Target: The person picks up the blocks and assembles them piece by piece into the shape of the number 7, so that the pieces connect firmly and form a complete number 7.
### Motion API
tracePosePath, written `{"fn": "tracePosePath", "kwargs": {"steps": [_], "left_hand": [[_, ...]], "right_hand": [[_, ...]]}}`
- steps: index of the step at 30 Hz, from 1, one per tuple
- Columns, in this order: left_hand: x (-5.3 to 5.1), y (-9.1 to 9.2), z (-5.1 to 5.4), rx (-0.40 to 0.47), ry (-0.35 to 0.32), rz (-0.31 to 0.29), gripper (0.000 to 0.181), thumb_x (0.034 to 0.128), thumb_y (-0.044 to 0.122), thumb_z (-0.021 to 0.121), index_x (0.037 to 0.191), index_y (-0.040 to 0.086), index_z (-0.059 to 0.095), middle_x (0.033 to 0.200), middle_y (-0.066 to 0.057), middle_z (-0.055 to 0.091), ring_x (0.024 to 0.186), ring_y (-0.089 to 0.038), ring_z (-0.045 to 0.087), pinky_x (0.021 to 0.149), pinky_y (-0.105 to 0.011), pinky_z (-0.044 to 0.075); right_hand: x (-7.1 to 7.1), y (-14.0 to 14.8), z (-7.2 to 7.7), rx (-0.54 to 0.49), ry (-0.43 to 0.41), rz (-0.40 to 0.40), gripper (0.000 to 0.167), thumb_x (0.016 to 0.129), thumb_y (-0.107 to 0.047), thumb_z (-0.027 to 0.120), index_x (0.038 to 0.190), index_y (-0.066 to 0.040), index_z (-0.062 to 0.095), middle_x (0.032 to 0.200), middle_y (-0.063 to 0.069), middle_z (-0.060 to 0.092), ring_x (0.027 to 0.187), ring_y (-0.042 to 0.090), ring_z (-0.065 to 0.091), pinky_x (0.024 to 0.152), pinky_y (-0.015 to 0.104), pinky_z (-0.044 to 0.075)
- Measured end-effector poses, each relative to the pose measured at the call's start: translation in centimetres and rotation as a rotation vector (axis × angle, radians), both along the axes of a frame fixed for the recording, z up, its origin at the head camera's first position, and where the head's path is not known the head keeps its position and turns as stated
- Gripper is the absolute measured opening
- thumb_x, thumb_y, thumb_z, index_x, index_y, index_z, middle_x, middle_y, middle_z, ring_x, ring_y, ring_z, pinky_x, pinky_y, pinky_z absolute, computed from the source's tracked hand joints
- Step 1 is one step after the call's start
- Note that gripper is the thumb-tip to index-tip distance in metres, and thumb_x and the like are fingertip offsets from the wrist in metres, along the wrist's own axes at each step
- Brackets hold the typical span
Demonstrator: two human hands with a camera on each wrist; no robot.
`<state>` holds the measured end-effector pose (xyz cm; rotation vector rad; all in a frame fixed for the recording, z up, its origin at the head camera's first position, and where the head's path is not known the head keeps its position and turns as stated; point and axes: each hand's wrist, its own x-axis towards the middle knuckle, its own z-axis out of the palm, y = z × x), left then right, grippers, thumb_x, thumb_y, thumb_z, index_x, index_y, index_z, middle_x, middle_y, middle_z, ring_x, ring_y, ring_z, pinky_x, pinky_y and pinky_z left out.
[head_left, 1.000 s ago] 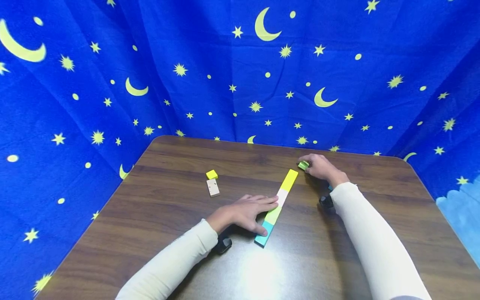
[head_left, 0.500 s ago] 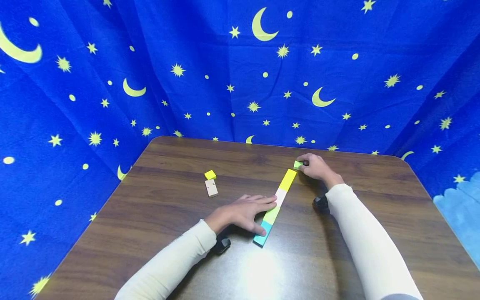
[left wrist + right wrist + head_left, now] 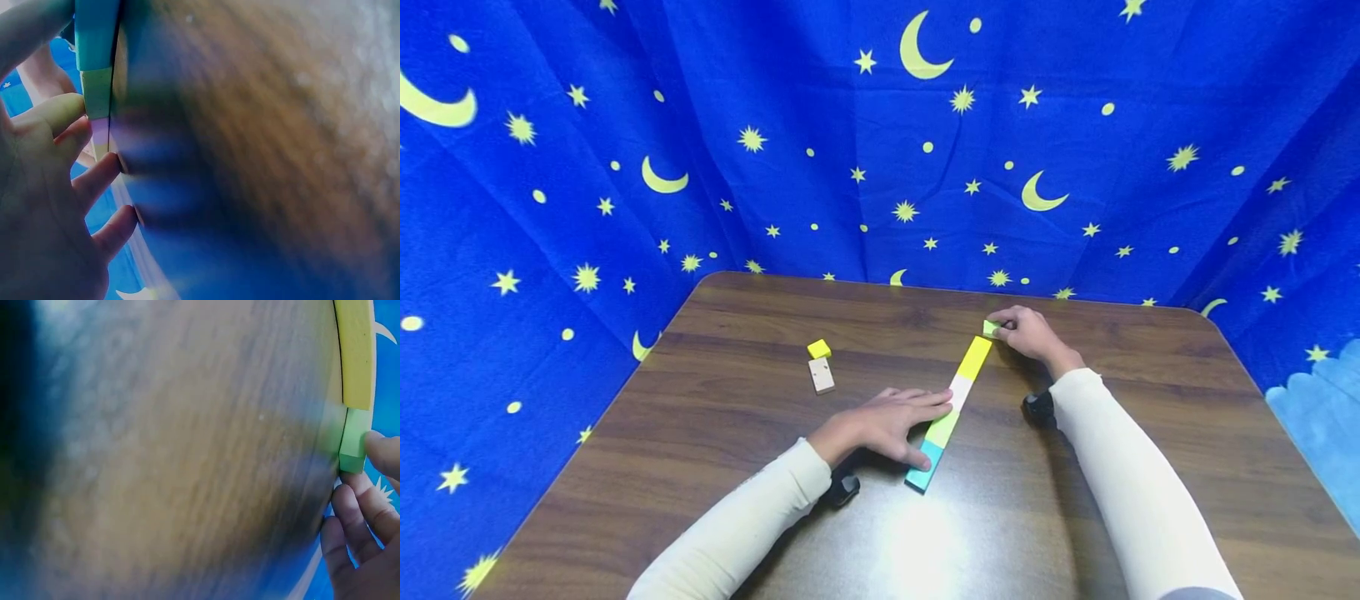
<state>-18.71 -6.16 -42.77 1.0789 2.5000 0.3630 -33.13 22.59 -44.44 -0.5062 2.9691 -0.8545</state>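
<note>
A straight row of flat blocks runs away from me on the table: a teal block [image 3: 922, 469], a light green block [image 3: 942, 429], a white block [image 3: 960, 392] and a yellow block [image 3: 974, 358]. My left hand [image 3: 891, 423] lies along the row's left side, fingers outstretched; its fingertips touch the row and its thumb is on the teal block. At the far end my right hand [image 3: 1030, 335] pinches a small green block [image 3: 990, 329] between thumb and fingers. In the right wrist view this green block [image 3: 354, 440] sits right by the yellow block's [image 3: 356, 356] end.
To the left lie a small yellow block [image 3: 818, 349] and a pale block [image 3: 822, 376] with dark marks, close together. The brown wooden table [image 3: 737, 333] ends at a blue curtain [image 3: 820, 125] with moons and stars. Each wrist bears a black camera [image 3: 1039, 408].
My right hand has shifted left with the green block, bringing it nearer the yellow end of the row. The left hand keeps its place on the row.
</note>
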Motion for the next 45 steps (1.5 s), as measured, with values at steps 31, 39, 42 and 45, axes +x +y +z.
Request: {"fn": "tracePosePath", "kwargs": {"steps": [31, 39, 42, 45], "left_hand": [[-0.15, 0.01, -0.01, -0.014, -0.001, -0.009, 0.088, 0.0864, 0.052, 0.068, 0.158, 0.027, 0.024, 0.168, 0.014, 0.011, 0.155, -0.022, 0.02, 0.124, -0.048, 0.021], [-0.05, -0.05, -0.05, -0.008, -0.002, -0.007, 0.088, 0.0861, 0.052, 0.068, 0.158, 0.026, 0.025, 0.168, 0.013, 0.012, 0.155, -0.023, 0.02, 0.124, -0.049, 0.021], [0.01, -0.07, 0.05, -0.009, -0.004, -0.008, 0.088, 0.0863, 0.052, 0.068, 0.158, 0.026, 0.025, 0.168, 0.012, 0.011, 0.155, -0.024, 0.02, 0.124, -0.05, 0.02], [0.03, -0.09, 0.12, -0.012, -0.007, -0.012, 0.088, 0.0867, 0.053, 0.067, 0.158, 0.026, 0.025, 0.168, 0.012, 0.011, 0.155, -0.024, 0.019, 0.124, -0.05, 0.02]], "right_hand": [[0.27, -0.5, -0.22, -0.028, -0.021, 0.025, 0.033, 0.094, -0.017, 0.063, 0.125, -0.007, 0.068, 0.111, 0.02, 0.066, 0.1, 0.032, 0.06, 0.085, 0.043, 0.049], [0.41, -0.56, -0.1, -0.015, -0.031, 0.032, 0.033, 0.095, -0.019, 0.063, 0.126, -0.008, 0.068, 0.113, 0.02, 0.066, 0.103, 0.034, 0.06, 0.089, 0.047, 0.049], [0.46, -0.5, -0.06, -0.015, -0.021, 0.034, 0.033, 0.095, -0.018, 0.064, 0.125, -0.008, 0.068, 0.113, 0.02, 0.066, 0.102, 0.034, 0.061, 0.089, 0.048, 0.049], [0.47, -0.43, -0.09, -0.017, -0.023, 0.031, 0.033, 0.095, -0.017, 0.063, 0.126, -0.008, 0.068, 0.112, 0.02, 0.066, 0.102, 0.034, 0.06, 0.089, 0.048, 0.049]]}}
